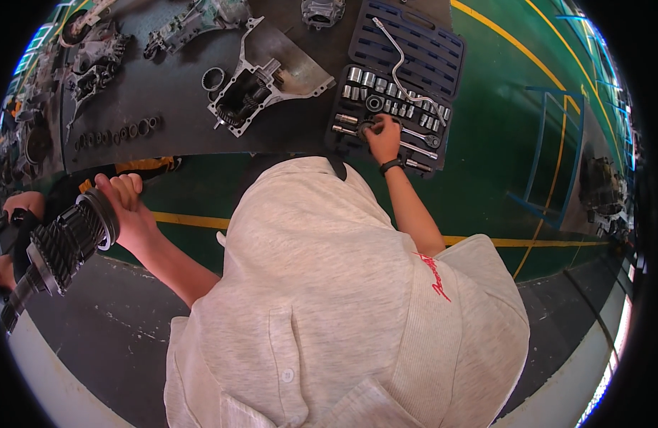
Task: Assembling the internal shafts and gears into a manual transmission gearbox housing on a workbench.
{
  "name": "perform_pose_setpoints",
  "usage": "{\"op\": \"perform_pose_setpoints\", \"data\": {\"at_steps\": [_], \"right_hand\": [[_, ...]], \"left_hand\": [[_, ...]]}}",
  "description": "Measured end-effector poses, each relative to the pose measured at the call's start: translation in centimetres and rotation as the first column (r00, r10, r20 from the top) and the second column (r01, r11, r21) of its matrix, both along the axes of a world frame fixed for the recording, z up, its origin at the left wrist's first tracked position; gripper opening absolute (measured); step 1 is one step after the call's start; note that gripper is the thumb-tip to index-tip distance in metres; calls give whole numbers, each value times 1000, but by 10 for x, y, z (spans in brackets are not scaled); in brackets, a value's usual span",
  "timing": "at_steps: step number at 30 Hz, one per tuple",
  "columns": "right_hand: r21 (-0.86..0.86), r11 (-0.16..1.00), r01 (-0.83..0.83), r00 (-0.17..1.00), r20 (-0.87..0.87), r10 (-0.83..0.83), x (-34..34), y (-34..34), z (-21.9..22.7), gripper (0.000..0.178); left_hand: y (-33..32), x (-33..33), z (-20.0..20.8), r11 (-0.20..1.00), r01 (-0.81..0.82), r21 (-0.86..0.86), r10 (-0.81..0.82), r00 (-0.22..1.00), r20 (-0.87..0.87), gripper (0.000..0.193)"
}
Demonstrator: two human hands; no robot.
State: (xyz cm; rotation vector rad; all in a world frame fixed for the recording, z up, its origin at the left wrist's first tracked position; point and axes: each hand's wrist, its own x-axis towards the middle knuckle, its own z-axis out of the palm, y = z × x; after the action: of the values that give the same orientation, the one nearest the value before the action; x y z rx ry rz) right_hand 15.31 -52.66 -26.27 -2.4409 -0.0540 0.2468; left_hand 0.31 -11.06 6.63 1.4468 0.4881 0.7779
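Observation:
Off to the left, my left hand (126, 202) is wrapped round one end of a gear shaft (65, 242), a dark metal shaft stacked with toothed gears. It is held in the air beside the bench and slants down to the left. My right hand (382, 139), with a dark band at the wrist, is over the lower part of a dark blue socket set case (350, 150). Its fingers are closed around something small that they mostly hide. Near them lie rows of silver sockets (381, 85), a ratchet handle (418, 137) and an extension bar (417, 150).
A bent speed handle (398, 60) lies across the open case. Left of it on the bench sit an open gearbox housing (254, 89), a bearing ring (213, 78) and a row of small rings (133, 130). Another person's hand (24, 205) shows at far left.

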Motion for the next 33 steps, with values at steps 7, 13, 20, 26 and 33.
{"op": "perform_pose_setpoints", "data": {"at_steps": [7,13,20,26,33], "right_hand": [[-178,952,-250,967,-100,235,84,-7,-29,62],[-253,832,-494,868,-91,488,102,-1,-35,73],[367,809,-459,874,349,337,158,117,218,49],[134,277,-952,262,824,502,114,222,593,51],[7,24,-1000,24,611,791,23,333,689,42]], "left_hand": [[-1,3,-4,999,27,18,-28,1000,12,52],[-17,0,-17,962,-157,223,175,982,-65,20],[-11,22,-26,998,-49,43,57,978,-203,24],[-7,37,-35,997,72,39,-66,989,-135,38],[3,32,-28,947,87,311,-86,996,-16,42]]}}
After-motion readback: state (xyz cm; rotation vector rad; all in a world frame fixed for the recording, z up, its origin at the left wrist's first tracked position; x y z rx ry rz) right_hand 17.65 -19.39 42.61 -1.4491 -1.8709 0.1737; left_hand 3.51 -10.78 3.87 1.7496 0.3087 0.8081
